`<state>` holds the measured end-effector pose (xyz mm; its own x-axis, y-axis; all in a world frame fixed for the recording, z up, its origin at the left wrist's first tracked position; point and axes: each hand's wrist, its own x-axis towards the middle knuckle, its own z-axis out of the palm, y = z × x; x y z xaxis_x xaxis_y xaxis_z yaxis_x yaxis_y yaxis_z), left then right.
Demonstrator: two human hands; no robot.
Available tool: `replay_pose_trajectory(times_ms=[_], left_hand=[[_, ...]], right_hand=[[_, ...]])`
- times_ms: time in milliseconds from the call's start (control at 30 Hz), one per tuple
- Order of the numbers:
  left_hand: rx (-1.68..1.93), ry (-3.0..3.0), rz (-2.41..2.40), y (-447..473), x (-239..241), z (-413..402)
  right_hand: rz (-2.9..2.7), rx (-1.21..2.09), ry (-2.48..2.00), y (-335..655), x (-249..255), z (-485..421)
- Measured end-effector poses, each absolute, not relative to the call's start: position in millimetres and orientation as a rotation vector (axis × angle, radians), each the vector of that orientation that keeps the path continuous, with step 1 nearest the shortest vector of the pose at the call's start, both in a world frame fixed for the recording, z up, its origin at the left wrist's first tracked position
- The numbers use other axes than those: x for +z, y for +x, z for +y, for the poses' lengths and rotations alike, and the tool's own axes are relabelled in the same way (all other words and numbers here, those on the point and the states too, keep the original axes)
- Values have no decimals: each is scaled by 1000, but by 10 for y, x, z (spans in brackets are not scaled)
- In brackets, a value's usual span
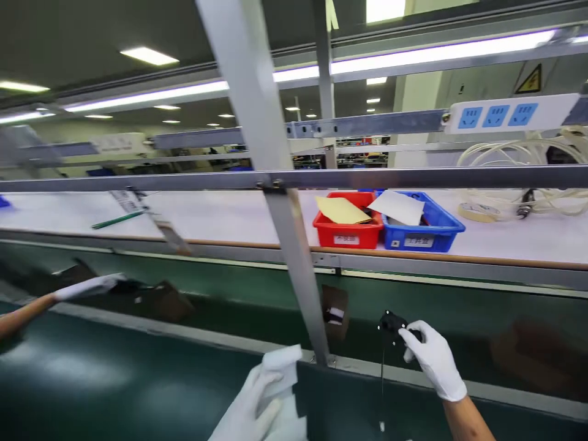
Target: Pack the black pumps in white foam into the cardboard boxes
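At the bottom middle, my left hand (pixel 245 409), in a white glove, is closed round a white folded strip of paper or cloth (pixel 287 373). Its lower part runs out of the picture. To the right, my right hand (pixel 434 355), gloved in white too, pinches a small black plastic part (pixel 392 324) between thumb and fingers. A thin dark cable (pixel 383 373) hangs from this part, with a small white connector (pixel 382 426) at its end. The black part is held above the green conveyor belt; its exact kind I cannot make out.
A slanting metal post (pixel 294 226) stands between my hands. Behind are a red bin (pixel 348 234) and a blue bin (pixel 425 239) on a white shelf. An open cardboard box (pixel 335 312) sits in the green channel. At far left, a co-worker's gloved hand (pixel 89 286) reaches in.
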<state>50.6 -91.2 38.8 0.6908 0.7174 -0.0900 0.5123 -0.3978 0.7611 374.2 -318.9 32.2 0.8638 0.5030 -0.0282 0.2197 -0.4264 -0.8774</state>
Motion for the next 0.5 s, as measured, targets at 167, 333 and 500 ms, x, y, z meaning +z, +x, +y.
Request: replay_pose_trajectory(times_ms=[167, 333, 500], left_hand=[[400, 2230, 523, 455, 594, -916], [504, 2149, 240, 209, 886, -973], [408, 1684, 39, -331, 938, -662]], right_hand=[[-660, 560, -1880, 2579, 954, -3044], [-591, 665, -1709, 1539, 1029, -2597], [-331, 757, -1464, 891, 924, -2259]])
